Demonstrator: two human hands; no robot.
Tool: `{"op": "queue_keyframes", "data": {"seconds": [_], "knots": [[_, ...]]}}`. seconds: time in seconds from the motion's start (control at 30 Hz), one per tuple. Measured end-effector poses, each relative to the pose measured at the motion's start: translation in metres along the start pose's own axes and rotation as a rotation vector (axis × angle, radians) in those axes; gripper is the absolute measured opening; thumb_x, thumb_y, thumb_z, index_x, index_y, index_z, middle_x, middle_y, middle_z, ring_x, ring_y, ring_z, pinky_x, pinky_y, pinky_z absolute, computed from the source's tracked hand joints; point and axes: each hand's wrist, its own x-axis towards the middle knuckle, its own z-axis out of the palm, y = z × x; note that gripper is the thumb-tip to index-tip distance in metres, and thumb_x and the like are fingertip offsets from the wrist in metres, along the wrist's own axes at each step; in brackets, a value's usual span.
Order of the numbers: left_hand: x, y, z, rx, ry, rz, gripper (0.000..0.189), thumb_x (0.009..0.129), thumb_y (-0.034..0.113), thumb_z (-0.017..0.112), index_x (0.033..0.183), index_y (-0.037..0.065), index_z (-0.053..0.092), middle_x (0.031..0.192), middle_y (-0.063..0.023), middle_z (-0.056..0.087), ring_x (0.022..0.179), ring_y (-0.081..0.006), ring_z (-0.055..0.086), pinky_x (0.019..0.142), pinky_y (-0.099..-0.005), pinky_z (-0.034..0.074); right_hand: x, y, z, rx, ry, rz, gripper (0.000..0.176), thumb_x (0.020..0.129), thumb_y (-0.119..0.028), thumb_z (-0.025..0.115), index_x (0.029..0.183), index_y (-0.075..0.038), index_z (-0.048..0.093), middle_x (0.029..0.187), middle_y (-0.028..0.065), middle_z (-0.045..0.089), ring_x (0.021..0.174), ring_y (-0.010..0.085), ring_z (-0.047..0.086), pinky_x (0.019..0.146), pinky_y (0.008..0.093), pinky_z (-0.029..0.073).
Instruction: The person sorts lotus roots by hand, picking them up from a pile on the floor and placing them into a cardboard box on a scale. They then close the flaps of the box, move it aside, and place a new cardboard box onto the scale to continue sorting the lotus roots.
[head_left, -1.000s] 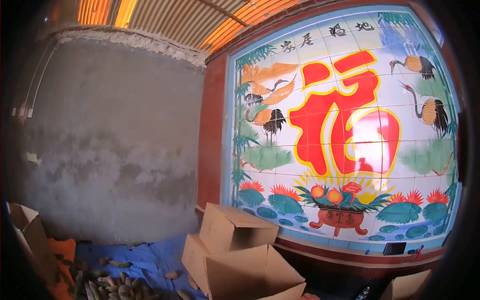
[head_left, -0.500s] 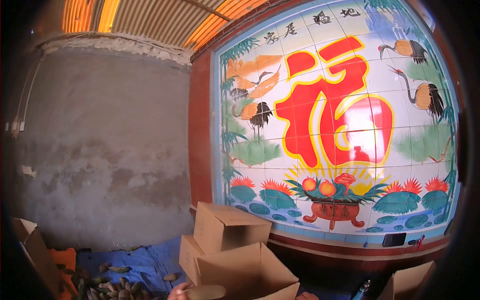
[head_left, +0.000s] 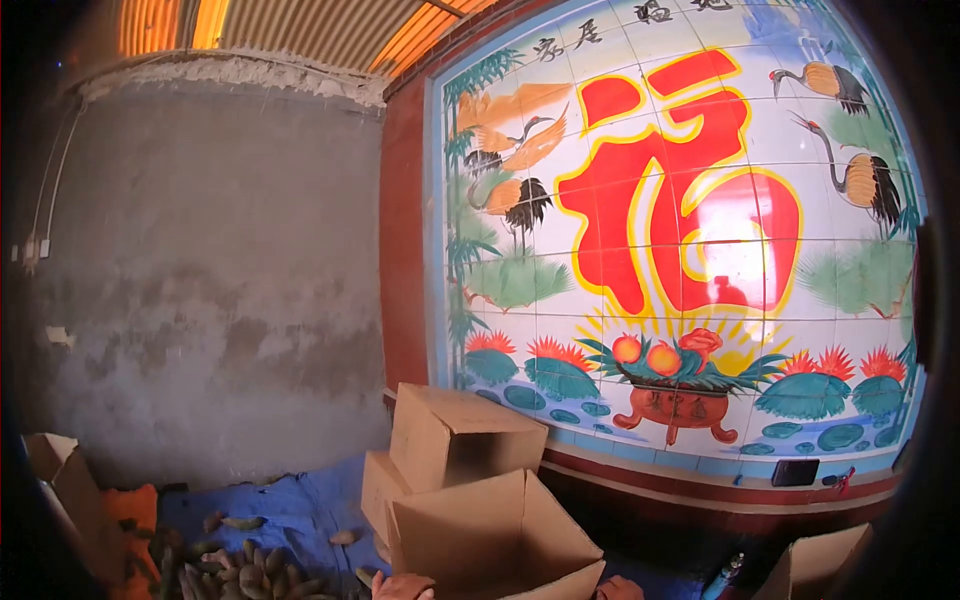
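- Head view: cardboard box (head_left: 490,540) stands open in front of the tiled mural (head_left: 680,230), likely light, with stiff walls and floppy flaps; grip its rim.
- Left hand (head_left: 403,586) shows only at the box side farthest from the mural; I cannot tell its grip.

Cut off by btm edge: left hand (head_left: 403,587), knuckles only; right hand (head_left: 620,591), a mere sliver. Open or closed, can't tell for either of the 2. Also clipped at btm: open brown cardboard box (head_left: 495,545) by them, and heap of brownish-green oblong produce (head_left: 240,578), too blurred to identify. Partly swallowed by dark lens rim: tan cardboard box at far left (head_left: 60,480) & tan cardboard box at btm right (head_left: 830,568). Small black item on red ledge (head_left: 795,472): too small to tell.
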Motion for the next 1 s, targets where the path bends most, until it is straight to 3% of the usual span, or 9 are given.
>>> {"op": "queue_keyframes", "data": {"seconds": [0.33,0.4,0.47,0.53,0.63,0.73,0.83,0.9,1.0], "knots": [[-0.131,-0.066,-0.028,0.274,0.319,-0.489,0.016,0.082,0.009,0.052,0.09,-0.003,0.058,0.089,-0.0187,0.058,0.085,-0.0358,0.052,0.079,-0.0402,0.042,0.009,-0.005,-0.001,-0.013,-0.031,-0.038,0.006,0.075,-0.008,0.052,0.077,-0.003,0.054,0.077,0.0163,0.053,0.072,0.0349,0.052,0.063,0.0425,0.042],[-0.201,-0.101,-0.024,0.48,0.202,-0.524,0.015,0.079,0.008,0.056,0.09,-0.001,0.058,0.085,-0.0169,0.058,0.083,-0.0343,0.053,0.082,-0.0417,0.041,0.009,0.003,0.005,-0.005,-0.162,-0.006,0.007,0.076,-0.009,0.052,0.077,-0.002,0.055,0.079,0.0163,0.054,0.073,0.0346,0.052,0.063,0.0425,0.042],[-0.276,-0.128,-0.018,0.455,0.076,-0.816,0.016,0.081,0.018,0.048,0.073,0.004,0.054,0.075,-0.0159,0.058,0.078,-0.0354,0.055,0.07,-0.0432,0.043,0.006,0.015,0.016,-0.061,-0.186,0.008,0.008,0.071,-0.002,0.05,0.077,0.001,0.052,0.081,0.02,0.051,0.076,0.0381,0.051,0.066,0.042,0.042],[-0.352,-0.134,-0.014,0.617,-0.123,-0.99,0.016,0.076,0.019,0.05,0.072,0.005,0.058,0.08,-0.0142,0.059,0.082,-0.0329,0.055,0.075,-0.0433,0.042,0.008,0.019,0.025,-0.043,-0.125,-0.023,0.005,0.067,-0.005,0.053,0.071,-0.002,0.052,0.079,0.0159,0.052,0.072,0.0355,0.05,0.062,0.0436,0.04],[-0.432,-0.121,-0.018,0.622,-0.415,-1.371,0.021,0.074,0.024,0.053,0.082,0.006,0.063,0.091,-0.0139,0.06,0.09,-0.0304,0.055,0.082,-0.0433,0.042,0.012,0.011,0.023,-0.024,-0.157,-0.023,0.011,0.072,-0.005,0.05,0.08,0.0,0.054,0.085,0.0188,0.053,0.076,0.0382,0.051,0.067,0.0444,0.041],[-0.466,-0.093,-0.032,0.614,-0.673,-1.691,0.03,0.076,0.025,0.051,0.098,0.007,0.062,0.107,-0.0137,0.056,0.105,-0.0285,0.049,0.09,-0.0444,0.037,0.011,0.017,0.025,-0.046,-0.226,-0.038,0.017,0.074,-0.004,0.048,0.088,0.003,0.055,0.091,0.0212,0.054,0.083,0.0399,0.051,0.073,0.0444,0.042],[-0.469,-0.059,-0.047,0.549,-0.811,-1.824,0.043,0.078,0.026,0.049,0.118,0.01,0.051,0.126,-0.0114,0.042,0.121,-0.0281,0.034,0.097,-0.0469,0.029,0.013,0.019,0.026,-0.078,-0.247,-0.079,0.022,0.076,-0.002,0.047,0.096,0.004,0.055,0.098,0.0241,0.053,0.09,0.0418,0.051,0.079,0.0446,0.042],[-0.519,-0.054,-0.038,0.541,-0.837,-1.936,0.044,0.077,0.028,0.051,0.119,0.013,0.051,0.125,-0.0102,0.044,0.121,-0.0266,0.036,0.097,-0.0456,0.03,0.014,0.022,0.025,-0.113,-0.279,-0.044,0.024,0.08,-0.002,0.045,0.101,0.005,0.054,0.105,0.027,0.052,0.097,0.0434,0.049,0.084,0.0453,0.04],[-0.504,-0.033,-0.044,0.462,-0.842,-2.015,0.046,0.076,0.03,0.056,0.119,0.016,0.048,0.125,-0.0085,0.045,0.121,-0.0255,0.037,0.096,-0.0456,0.031,0.015,0.021,0.026,-0.12,-0.255,-0.085,0.025,0.081,-0.003,0.044,0.103,0.006,0.054,0.106,0.0268,0.051,0.1,0.0432,0.048,0.085,0.0453,0.039]]}}
